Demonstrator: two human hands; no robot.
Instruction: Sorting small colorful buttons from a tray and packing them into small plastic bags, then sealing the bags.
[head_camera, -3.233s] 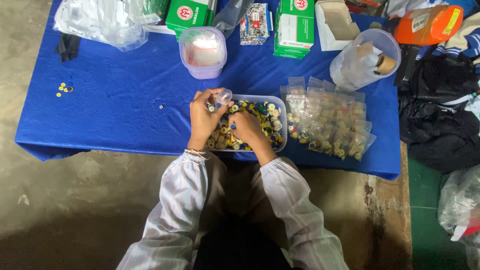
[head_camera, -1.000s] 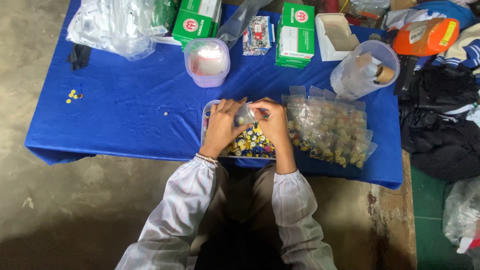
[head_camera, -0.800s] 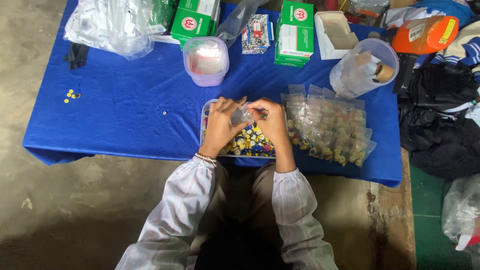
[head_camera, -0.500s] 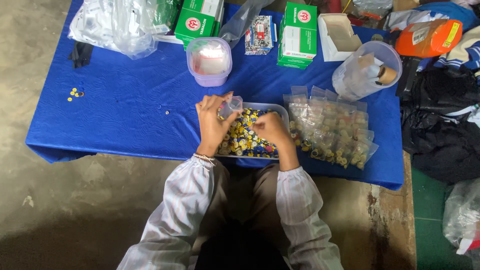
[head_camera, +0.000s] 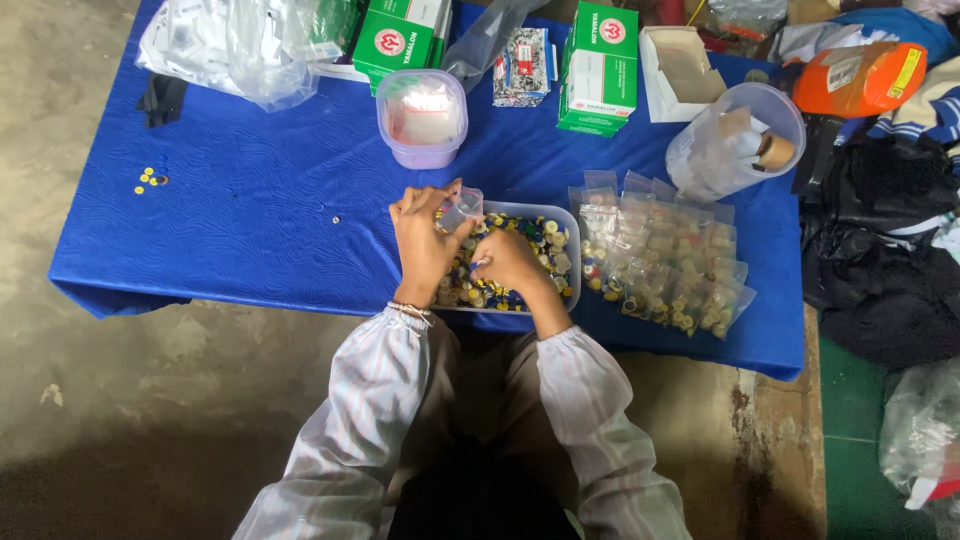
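Observation:
My left hand (head_camera: 422, 243) holds a small clear plastic bag (head_camera: 463, 208) open above the left end of a clear tray (head_camera: 572, 262) filled with several small coloured buttons. My right hand (head_camera: 508, 260) reaches down into the tray, fingers pinched among the buttons (head_camera: 540, 240). Both hands are over the near edge of a blue-covered table (head_camera: 260, 220). Whether the right fingers hold a button is too small to tell.
A pile of filled small clear bags (head_camera: 665, 260) lies right of the tray. Behind stand a lidded clear tub (head_camera: 422, 117), green boxes (head_camera: 600, 65), a large clear jar (head_camera: 735, 140) and a big plastic bag (head_camera: 235, 45). Loose yellow pieces (head_camera: 148, 178) lie far left. Dark clothes (head_camera: 885, 250) lie to the right.
Both hands held the small bag together over the tray a second ago. Now the right hand has dropped into the buttons while the left keeps the bag raised.

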